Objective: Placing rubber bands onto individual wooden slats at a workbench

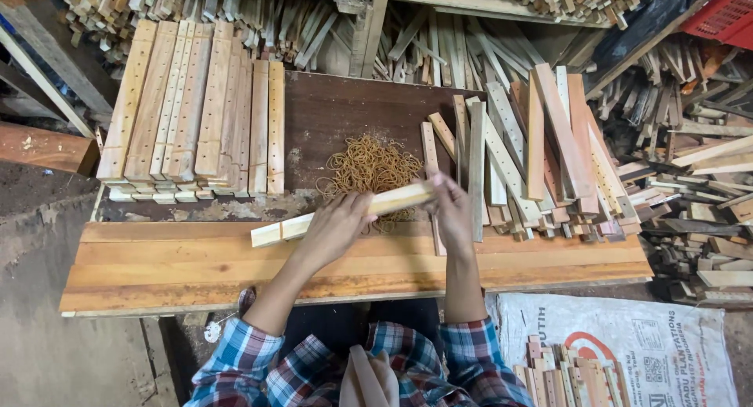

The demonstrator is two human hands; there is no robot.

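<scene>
- Lying at far left on the dark worktable, a stack of drilled wooden slats sits with ends squared toward the person, rows of holes facing up, apparently sorted apart from the loose stock.
- A smooth orange-brown plank spans the near edge of the table as a working ledge.
- The left hand is closed over the middle of a bundle of pale wooden sticks, which lies nearly level, tilted slightly up to the right, just above the plank.
- A heap of tan rubber bands lies directly behind the bundle, within easy reach of both hands.
- The right hand is clamped on the bundle's right end, seemingly keeping the sticks aligned; the hands are apart along its length.
- Loose slats fan across the table's right side, unsorted.
- A white printed sack rests on the floor at lower right, with short wood pieces on it.
</scene>
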